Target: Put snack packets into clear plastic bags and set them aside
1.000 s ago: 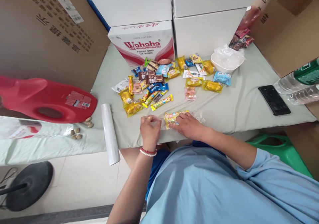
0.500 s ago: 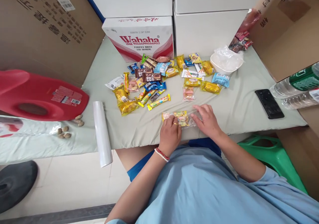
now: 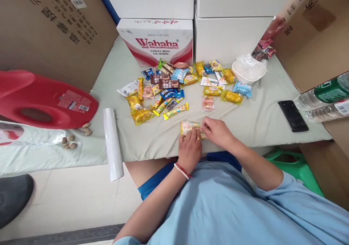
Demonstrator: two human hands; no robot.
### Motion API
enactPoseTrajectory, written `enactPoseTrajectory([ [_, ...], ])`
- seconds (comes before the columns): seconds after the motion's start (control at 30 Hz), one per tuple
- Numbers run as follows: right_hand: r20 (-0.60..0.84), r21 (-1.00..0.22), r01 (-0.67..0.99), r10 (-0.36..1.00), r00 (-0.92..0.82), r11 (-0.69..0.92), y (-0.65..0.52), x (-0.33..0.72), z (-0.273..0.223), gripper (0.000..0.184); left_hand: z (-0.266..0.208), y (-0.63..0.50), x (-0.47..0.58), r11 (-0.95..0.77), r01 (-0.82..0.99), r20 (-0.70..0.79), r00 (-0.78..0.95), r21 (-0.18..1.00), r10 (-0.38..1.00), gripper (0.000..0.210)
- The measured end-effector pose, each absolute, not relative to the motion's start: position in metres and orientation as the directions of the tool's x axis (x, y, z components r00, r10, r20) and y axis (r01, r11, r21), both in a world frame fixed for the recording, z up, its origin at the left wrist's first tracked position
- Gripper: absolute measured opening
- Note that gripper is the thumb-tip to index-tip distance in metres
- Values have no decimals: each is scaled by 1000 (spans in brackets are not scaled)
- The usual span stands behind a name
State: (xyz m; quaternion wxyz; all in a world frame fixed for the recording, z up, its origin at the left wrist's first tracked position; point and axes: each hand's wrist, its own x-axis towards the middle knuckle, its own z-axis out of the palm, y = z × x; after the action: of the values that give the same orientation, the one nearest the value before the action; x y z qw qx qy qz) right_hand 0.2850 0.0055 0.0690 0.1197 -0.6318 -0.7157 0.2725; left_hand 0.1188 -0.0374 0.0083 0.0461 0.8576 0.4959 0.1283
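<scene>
Near the front edge of the table lies a small bundle of yellow snack packets (image 3: 188, 126) covered with clear plastic. My left hand (image 3: 190, 145) presses its bent fingers down on the bundle's near side. At the bundle's right end, my right hand (image 3: 216, 130) has its thumb and fingers closed together, pinching the clear plastic; the plastic itself is mostly hidden. Just beyond lie a pink wrapped snack (image 3: 208, 103) and a yellow snack stick (image 3: 176, 111). Further back left, several more wrapped snacks sit in a loose pile, with brown cocoa packets (image 3: 167, 83) on top.
A white plastic roll (image 3: 112, 143) overhangs the table's front edge, right of a red jug (image 3: 49, 99) and several nuts (image 3: 71, 142). Behind stand a Wahaha carton (image 3: 163, 47) and white boxes. At right are a bowl (image 3: 247, 73), a phone (image 3: 293, 116) and bottles (image 3: 327, 96).
My right hand has moved left over the bundle's right end, and its fingers have closed. The clear plastic that stretched out to the right is now drawn in toward the packets.
</scene>
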Motion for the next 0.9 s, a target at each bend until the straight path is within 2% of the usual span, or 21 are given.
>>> enactPoseTrajectory([
  [0.1, -271, -471, 877, 929, -252, 101, 28, 257, 67, 18, 12, -39, 111, -554, 782, 168, 528, 287, 832, 43],
  [0.2, -320, -406, 906, 911, -260, 116, 37, 245, 59, 23, 16, -37, 91, -557, 673, 206, 531, 487, 822, 37],
  [0.27, -306, -373, 919, 918, -251, 128, 35, 243, 56, 24, 18, -32, 78, -445, 656, 252, 372, 609, 893, 30],
  [0.3, -295, -361, 922, 922, -252, 137, 33, 244, 55, 24, 18, -29, 73, -354, 688, 255, 245, 634, 935, 29],
  [0.37, -280, -357, 922, 924, -259, 150, 28, 244, 55, 24, 15, -21, 72, -153, 785, 221, 22, 600, 975, 29],
  [0.4, -276, -365, 919, 925, -261, 150, 26, 244, 55, 24, 12, -16, 74, -87, 826, 194, -28, 558, 981, 30],
  [0.47, -264, -409, 902, 928, -262, 138, 21, 245, 53, 23, 6, -7, 83, -51, 860, 145, -26, 508, 989, 30],
  [0.53, -224, -507, 855, 943, -247, 104, 16, 246, 48, 21, 2, -3, 91, -73, 834, 147, -9, 547, 989, 26],
  [0.6, -171, -687, 726, 966, -196, 26, 8, 250, 44, 18, 4, -6, 97, -92, 768, 182, -33, 634, 983, 23],
  [0.63, -162, -796, 605, 974, -156, -35, 1, 253, 43, 16, 8, -10, 99, -111, 730, 208, -43, 674, 977, 22],
  [0.7, -206, -952, 246, 975, -83, -180, -14, 262, 43, 22, 19, -23, 104, -215, 674, 297, -7, 707, 955, 21],
  [0.73, -248, -968, 46, 967, -65, -245, -22, 267, 45, 31, 26, -30, 107, -304, 664, 372, 42, 683, 927, 20],
  [0.8, -320, -906, -272, 945, -63, -325, -37, 278, 50, 47, 37, -41, 116, -564, 633, 527, 276, 530, 804, 28],
  [0.87, -356, -840, -413, 932, -72, -352, -48, 291, 51, 51, 43, -46, 128, -744, 547, 603, 461, 384, 651, 38],
  [0.9, -368, -824, -435, 927, -76, -363, -52, 298, 50, 51, 44, -46, 135, -791, 499, 611, 517, 354, 600, 43],
])
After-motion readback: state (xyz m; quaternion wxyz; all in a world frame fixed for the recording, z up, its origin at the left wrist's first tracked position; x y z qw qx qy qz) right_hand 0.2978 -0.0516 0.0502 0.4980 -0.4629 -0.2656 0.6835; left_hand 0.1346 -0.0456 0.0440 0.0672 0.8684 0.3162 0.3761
